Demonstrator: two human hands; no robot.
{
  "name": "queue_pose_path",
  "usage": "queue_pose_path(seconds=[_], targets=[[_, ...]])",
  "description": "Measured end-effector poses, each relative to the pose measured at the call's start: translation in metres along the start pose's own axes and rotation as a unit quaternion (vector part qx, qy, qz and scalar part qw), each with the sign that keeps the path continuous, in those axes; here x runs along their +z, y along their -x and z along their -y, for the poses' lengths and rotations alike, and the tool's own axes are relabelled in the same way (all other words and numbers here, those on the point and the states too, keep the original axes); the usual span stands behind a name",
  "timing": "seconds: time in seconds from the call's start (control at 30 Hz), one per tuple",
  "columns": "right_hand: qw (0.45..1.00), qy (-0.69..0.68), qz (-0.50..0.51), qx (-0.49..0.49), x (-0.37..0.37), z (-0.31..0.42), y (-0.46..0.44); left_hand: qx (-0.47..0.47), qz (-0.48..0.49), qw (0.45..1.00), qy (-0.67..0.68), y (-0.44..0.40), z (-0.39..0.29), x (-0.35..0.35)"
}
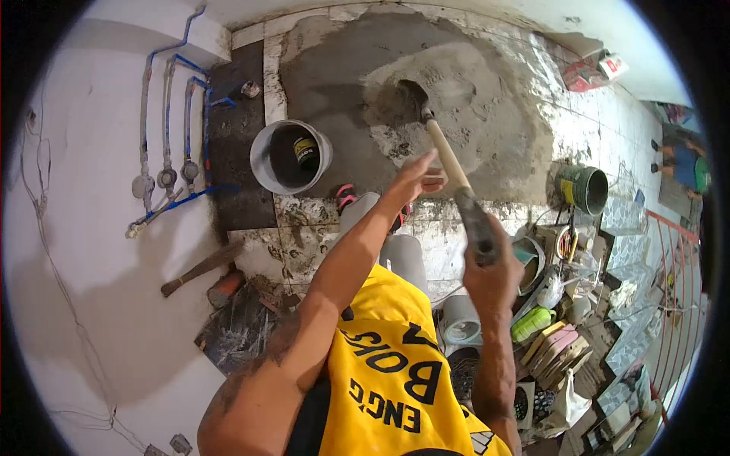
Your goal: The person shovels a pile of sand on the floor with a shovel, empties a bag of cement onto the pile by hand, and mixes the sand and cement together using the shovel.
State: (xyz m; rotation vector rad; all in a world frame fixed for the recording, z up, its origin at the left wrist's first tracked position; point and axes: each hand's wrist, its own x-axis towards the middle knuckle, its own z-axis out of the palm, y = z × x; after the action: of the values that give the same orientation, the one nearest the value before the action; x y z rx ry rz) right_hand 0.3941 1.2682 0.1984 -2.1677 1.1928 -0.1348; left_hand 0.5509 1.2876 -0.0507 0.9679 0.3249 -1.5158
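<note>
My right hand (493, 262) is wrapped around the dark grip of a shovel (447, 150) with a pale wooden shaft. Its blade rests in a heap of grey, sandy mix (456, 87) on the floor, partly sunk into it. Beside the shaft, my left hand (420, 178) is open, fingers stretched out and thumb apart; whether a fingertip touches the wood I cannot tell. Around the heap spreads a darker, wet-looking grey layer (323, 76). Left of my feet stands a white bucket (262, 171) with a dark, yellow-labelled container (306, 152) inside.
A dark bucket (582, 190) lies tipped at the right. Tools, sponges (559, 346) and a green bottle (532, 324) clutter the lower right near tiled steps (623, 262) and a red railing (669, 273). Blue pipes (144, 106) run along the left wall. Another person (684, 166) is at far right.
</note>
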Motion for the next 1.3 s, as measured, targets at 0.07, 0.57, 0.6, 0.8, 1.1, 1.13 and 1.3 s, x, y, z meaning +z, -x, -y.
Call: queue_pose_path(seconds=[0.07, 0.57, 0.6, 0.8, 1.1, 1.13, 1.3], targets=[[0.999, -0.003, -0.040, -0.018, -0.004, 0.000, -0.006, -0.021, -0.120, 0.988, 0.099, -0.015, 0.011, -0.067], [0.976, 0.070, -0.155, 0.139, 0.052, 0.042, -0.063, 0.037, -0.500, 0.860, 0.092, 0.029, 0.005, -0.546], [0.977, 0.074, -0.147, 0.138, 0.052, 0.037, -0.065, 0.056, -0.485, 0.869, 0.079, 0.026, -0.002, -0.560], [0.968, 0.096, -0.161, 0.169, 0.077, 0.087, -0.071, 0.115, -0.451, 0.880, -0.087, 0.027, -0.021, -0.594], [0.973, 0.084, -0.144, 0.158, 0.103, 0.118, -0.079, 0.035, -0.416, 0.892, -0.173, 0.026, -0.114, -0.590], [0.971, 0.081, -0.156, 0.161, 0.104, 0.115, -0.079, 0.044, -0.413, 0.894, -0.169, 0.026, -0.127, -0.586], [0.977, 0.077, -0.127, 0.151, 0.101, 0.108, -0.069, 0.069, -0.423, 0.894, -0.129, 0.059, -0.184, -0.570]])
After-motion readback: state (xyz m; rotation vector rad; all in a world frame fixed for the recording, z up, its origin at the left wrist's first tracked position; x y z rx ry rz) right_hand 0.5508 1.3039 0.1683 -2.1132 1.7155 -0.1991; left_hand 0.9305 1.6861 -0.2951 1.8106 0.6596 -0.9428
